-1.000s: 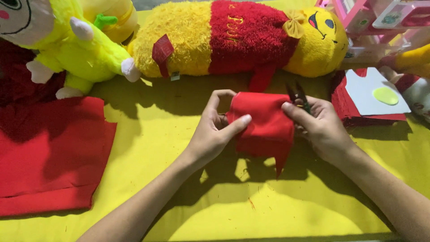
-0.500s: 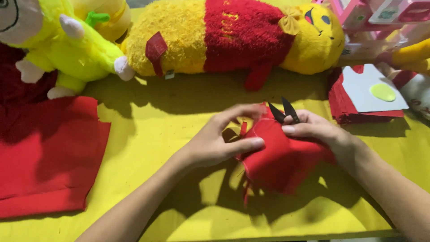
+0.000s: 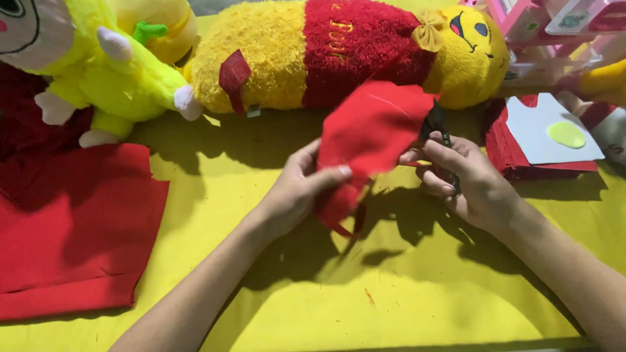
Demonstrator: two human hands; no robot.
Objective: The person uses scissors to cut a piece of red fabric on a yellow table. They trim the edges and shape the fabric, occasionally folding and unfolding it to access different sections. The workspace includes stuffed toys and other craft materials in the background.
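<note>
A piece of red felt (image 3: 372, 133) is lifted off the yellow table cover (image 3: 391, 293) and stands tilted up between both hands. My left hand (image 3: 297, 189) pinches its lower left edge with thumb and fingers. My right hand (image 3: 466, 179) grips small dark scissors (image 3: 438, 127) at the felt's right edge; the blades are mostly hidden behind the felt. A thin red strip hangs from the felt's bottom.
A long yellow-and-red plush toy (image 3: 339, 52) lies across the back. A green-yellow plush (image 3: 111, 72) sits at back left. A large red felt sheet (image 3: 72, 221) covers the left. At right, a stack of red felt (image 3: 528, 166) carries white paper and a yellow disc (image 3: 566, 134).
The felt went from folded flat on the table to raised and turned upward. The right hand with the scissors shifted to its right edge. The camera moved closer.
</note>
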